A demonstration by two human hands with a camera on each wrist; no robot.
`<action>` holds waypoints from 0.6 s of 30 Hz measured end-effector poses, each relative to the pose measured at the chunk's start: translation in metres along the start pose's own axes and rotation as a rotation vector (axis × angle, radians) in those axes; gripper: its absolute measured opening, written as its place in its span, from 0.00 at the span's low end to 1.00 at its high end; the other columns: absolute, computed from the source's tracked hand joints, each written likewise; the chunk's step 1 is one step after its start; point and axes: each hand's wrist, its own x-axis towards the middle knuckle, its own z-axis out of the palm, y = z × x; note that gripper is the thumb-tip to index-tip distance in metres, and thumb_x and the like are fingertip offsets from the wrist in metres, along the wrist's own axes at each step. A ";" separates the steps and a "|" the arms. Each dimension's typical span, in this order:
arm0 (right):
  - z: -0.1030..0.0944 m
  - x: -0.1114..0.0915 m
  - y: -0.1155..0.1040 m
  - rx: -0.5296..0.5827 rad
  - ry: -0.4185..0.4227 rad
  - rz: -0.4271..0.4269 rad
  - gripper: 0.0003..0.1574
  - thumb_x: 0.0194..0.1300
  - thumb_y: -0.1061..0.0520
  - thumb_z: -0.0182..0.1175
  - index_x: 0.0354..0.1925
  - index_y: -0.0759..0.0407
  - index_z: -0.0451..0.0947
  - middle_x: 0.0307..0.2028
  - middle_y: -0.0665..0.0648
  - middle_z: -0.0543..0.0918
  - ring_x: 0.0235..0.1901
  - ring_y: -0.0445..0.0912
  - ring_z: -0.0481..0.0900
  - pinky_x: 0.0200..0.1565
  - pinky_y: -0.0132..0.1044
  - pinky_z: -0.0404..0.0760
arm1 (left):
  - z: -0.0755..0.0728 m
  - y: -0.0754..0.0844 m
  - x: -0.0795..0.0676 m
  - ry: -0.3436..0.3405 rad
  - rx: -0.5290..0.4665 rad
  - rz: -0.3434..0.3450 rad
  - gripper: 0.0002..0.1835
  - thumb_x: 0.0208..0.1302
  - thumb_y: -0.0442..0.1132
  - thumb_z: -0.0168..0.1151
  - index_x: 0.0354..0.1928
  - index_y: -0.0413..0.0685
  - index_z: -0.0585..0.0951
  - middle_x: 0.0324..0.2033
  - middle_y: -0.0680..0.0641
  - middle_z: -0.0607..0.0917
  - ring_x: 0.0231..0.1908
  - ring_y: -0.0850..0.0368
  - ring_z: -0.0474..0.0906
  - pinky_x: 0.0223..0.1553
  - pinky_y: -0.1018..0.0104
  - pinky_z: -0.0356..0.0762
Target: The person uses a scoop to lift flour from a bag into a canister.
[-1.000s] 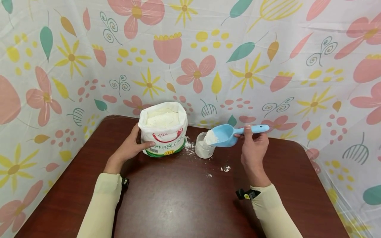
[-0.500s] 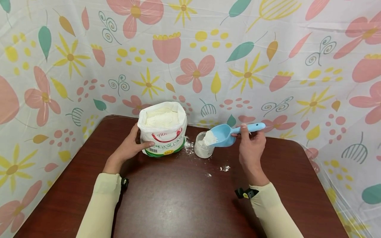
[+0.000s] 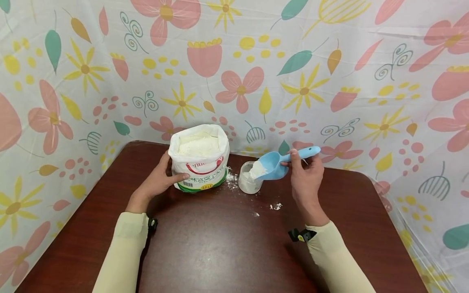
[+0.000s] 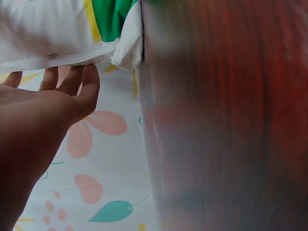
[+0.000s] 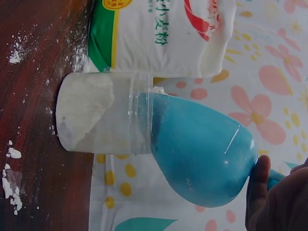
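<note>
An open white bag of flour with a green base stands upright on the table. My left hand holds its left side, thumb on the front; in the left wrist view its fingertips touch the bag. A blue scoop carries white flour, its handle pinched by my right hand. The scoop tilts down, its lip at the mouth of a clear jar. Seen from the right wrist, the jar is partly filled with flour and the scoop's lip reaches inside its rim.
Spilled flour lies between the bag and the jar, with small clumps nearer the front. The dark brown table ends against a floral curtain at the back and sides.
The scoop's handle and my right hand have shifted slightly left, and the handle end has risen a little. The left hand still holds the bag.
</note>
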 end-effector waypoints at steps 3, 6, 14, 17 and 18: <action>0.002 0.001 -0.001 0.007 -0.017 -0.003 0.13 0.75 0.64 0.65 0.51 0.72 0.77 0.41 0.64 0.84 0.31 0.49 0.87 0.40 0.38 0.88 | 0.000 0.000 0.000 -0.002 -0.009 0.006 0.61 0.65 0.36 0.77 0.84 0.81 0.45 0.76 0.52 0.62 0.71 0.46 0.65 0.70 0.35 0.61; 0.004 0.001 -0.003 0.017 -0.027 -0.007 0.12 0.74 0.64 0.66 0.52 0.70 0.78 0.41 0.63 0.83 0.31 0.49 0.87 0.39 0.38 0.88 | 0.000 0.000 0.000 -0.002 -0.010 0.008 0.61 0.65 0.35 0.77 0.84 0.81 0.45 0.76 0.53 0.63 0.71 0.47 0.65 0.71 0.35 0.61; 0.007 0.000 -0.003 -0.005 -0.034 -0.002 0.09 0.74 0.64 0.66 0.50 0.67 0.80 0.41 0.61 0.84 0.31 0.48 0.86 0.39 0.38 0.88 | 0.000 0.000 0.001 0.001 -0.002 0.007 0.61 0.65 0.36 0.77 0.84 0.81 0.45 0.76 0.53 0.63 0.72 0.47 0.64 0.72 0.35 0.59; 0.009 0.001 -0.005 -0.005 -0.041 0.005 0.10 0.73 0.64 0.67 0.50 0.68 0.80 0.40 0.61 0.84 0.31 0.48 0.87 0.38 0.38 0.88 | 0.000 0.000 0.001 0.003 0.004 0.000 0.61 0.65 0.36 0.77 0.84 0.81 0.44 0.77 0.52 0.62 0.72 0.47 0.63 0.72 0.35 0.58; 0.010 0.002 -0.006 -0.012 -0.045 0.005 0.11 0.73 0.64 0.67 0.50 0.68 0.79 0.40 0.61 0.84 0.31 0.47 0.87 0.38 0.37 0.88 | 0.000 0.000 0.001 0.004 0.004 -0.003 0.61 0.65 0.36 0.77 0.84 0.80 0.44 0.77 0.52 0.61 0.73 0.47 0.63 0.72 0.35 0.58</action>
